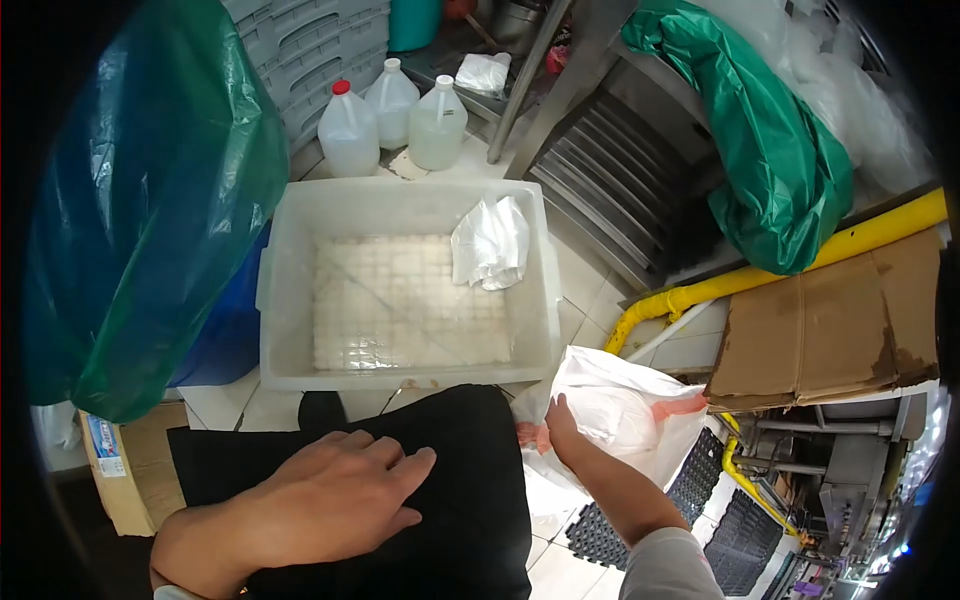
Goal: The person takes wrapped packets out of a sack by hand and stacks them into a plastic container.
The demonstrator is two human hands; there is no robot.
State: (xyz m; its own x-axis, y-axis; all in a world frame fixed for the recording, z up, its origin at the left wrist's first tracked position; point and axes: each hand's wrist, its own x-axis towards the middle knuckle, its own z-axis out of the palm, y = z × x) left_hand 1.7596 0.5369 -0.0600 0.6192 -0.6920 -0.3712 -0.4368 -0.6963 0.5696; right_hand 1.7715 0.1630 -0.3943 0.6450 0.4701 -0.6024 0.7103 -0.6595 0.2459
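My right hand [568,432] grips the near-left rim of a white sack [672,376] with red markings, standing open at the right. Something white lies inside the sack; I cannot make out what it is. My left hand [340,492] is empty, its fingers loosely apart, above the black apron [470,470] over my lap. In front of me a translucent white plastic tub [410,210] sits on the tiled floor. A crumpled white plastic bag [491,242] rests in the tub's far right corner.
Behind the tub stand several plastic jugs [349,130] beside stacked grey crates [310,50]. A green plastic bag [190,200] covers a blue container [225,340] at left. At right are a yellow pipe [880,228], a cardboard sheet [830,325] and black rubber mats [745,545].
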